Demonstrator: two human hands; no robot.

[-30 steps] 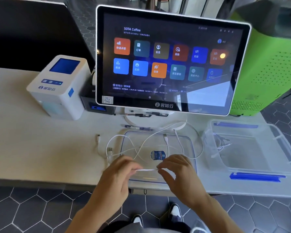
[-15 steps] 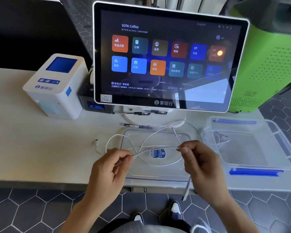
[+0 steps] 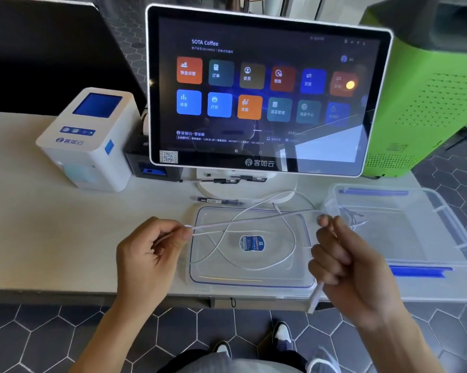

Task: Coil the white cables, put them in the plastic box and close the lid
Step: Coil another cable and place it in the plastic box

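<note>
A thin white cable (image 3: pixel 249 219) is stretched doubled between my hands above the clear lid (image 3: pixel 221 275), which lies flat on the table. My left hand (image 3: pixel 151 254) pinches the folded end at the lid's left edge. My right hand (image 3: pixel 345 262) grips the other end near the lid's right edge, and a white plug hangs below its fingers. More loose loops of white cable lie on the lid around its blue label. The clear plastic box (image 3: pixel 442 238) with blue clips stands open to the right; another white cable sits in its near-left corner.
A large touchscreen terminal (image 3: pixel 264 92) stands behind the lid, with a pen (image 3: pixel 218 201) at its base. A white label printer (image 3: pixel 92 138) is at the left, a green machine (image 3: pixel 426 103) at the back right. The table's front edge runs just below my hands.
My hands have moved apart, drawing the doubled cable out taut across the lid. The loose cable end left of the lid has been pulled in, and the plug now dangles under my right hand.
</note>
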